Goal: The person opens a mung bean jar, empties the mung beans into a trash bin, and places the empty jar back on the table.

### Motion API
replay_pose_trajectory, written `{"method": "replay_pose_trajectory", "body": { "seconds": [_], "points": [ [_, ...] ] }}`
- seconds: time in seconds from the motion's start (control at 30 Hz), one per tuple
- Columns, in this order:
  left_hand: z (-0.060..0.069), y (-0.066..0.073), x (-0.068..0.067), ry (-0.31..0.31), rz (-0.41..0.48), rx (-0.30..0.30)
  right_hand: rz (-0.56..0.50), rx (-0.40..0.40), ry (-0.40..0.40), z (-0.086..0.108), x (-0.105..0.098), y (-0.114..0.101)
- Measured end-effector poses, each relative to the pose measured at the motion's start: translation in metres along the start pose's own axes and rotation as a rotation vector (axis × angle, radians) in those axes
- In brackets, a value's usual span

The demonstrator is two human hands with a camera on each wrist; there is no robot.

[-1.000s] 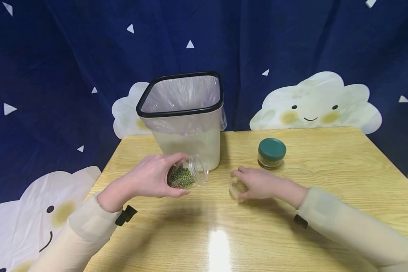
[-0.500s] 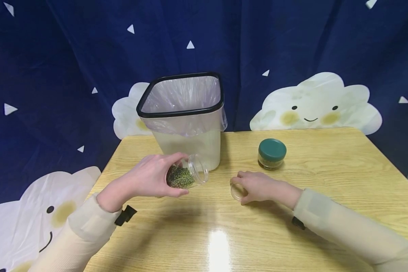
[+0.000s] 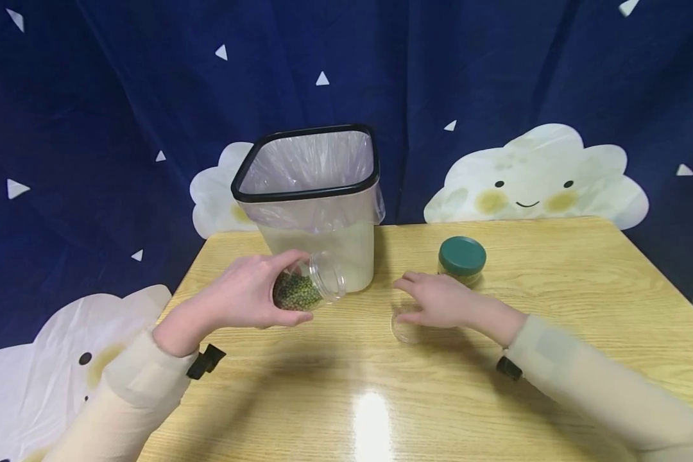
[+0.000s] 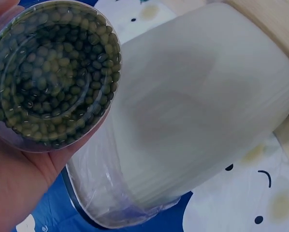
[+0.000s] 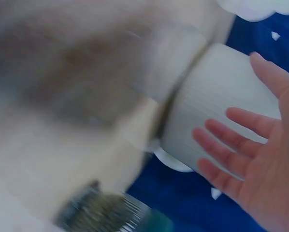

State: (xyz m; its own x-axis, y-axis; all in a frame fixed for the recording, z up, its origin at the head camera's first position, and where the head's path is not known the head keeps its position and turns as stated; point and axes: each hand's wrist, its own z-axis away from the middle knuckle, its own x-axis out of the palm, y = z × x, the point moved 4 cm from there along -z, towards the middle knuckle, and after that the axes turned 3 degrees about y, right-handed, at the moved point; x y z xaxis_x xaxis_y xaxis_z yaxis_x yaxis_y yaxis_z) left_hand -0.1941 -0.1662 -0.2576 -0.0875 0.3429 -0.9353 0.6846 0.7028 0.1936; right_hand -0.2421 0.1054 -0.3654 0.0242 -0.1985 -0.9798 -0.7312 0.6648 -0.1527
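My left hand [image 3: 245,292] grips a clear jar [image 3: 300,289] of green beans, tilted on its side with its open mouth toward the right, in front of the bin. The left wrist view shows the jar's round base [image 4: 55,77] and the beans through it. My right hand [image 3: 439,300] is above the table, fingers spread and holding nothing, as the right wrist view also shows of the hand [image 5: 260,154]. Just under its fingers a clear round lid or ring [image 3: 403,333] lies on the table; which one I cannot tell.
A pale bin with a black rim [image 3: 306,194] and a clear liner stands at the back. Behind my right hand is a jar with a green lid [image 3: 462,255]. A dark blue curtain [image 3: 404,77] hangs behind the wooden table [image 3: 554,276].
My right hand has let go of the clear round piece and lifted slightly, leaving it on the table. My left hand, with the jar, has shifted a little left and up.
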Motion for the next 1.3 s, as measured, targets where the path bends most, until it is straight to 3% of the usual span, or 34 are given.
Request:
{"method": "replay_pose_trajectory", "body": {
  "seconds": [0.27,0.5,0.63,0.73,0.87,1.03,1.3],
  "points": [
    [-0.002,-0.003,-0.022,0.032,0.006,-0.034,0.02,-0.023,0.321,-0.008,-0.069,0.001],
    [-0.005,-0.006,-0.049,0.093,-0.079,-0.064,0.0,-0.152,0.672,-0.016,-0.12,-0.002],
    [-0.008,-0.007,-0.062,0.123,-0.077,-0.065,-0.019,-0.155,0.762,-0.025,-0.142,-0.004],
    [-0.01,-0.009,-0.07,0.147,-0.079,-0.064,-0.032,-0.135,0.769,-0.035,-0.156,-0.008],
    [-0.012,-0.013,-0.077,0.152,-0.076,-0.099,-0.029,-0.099,0.709,-0.053,-0.17,-0.014],
    [-0.015,-0.018,-0.084,0.147,-0.061,-0.152,-0.005,-0.046,0.586,-0.074,-0.175,-0.021],
    [-0.02,-0.025,-0.091,0.17,-0.06,-0.151,0.039,0.039,0.34,-0.104,-0.167,-0.026]
  ]
}}
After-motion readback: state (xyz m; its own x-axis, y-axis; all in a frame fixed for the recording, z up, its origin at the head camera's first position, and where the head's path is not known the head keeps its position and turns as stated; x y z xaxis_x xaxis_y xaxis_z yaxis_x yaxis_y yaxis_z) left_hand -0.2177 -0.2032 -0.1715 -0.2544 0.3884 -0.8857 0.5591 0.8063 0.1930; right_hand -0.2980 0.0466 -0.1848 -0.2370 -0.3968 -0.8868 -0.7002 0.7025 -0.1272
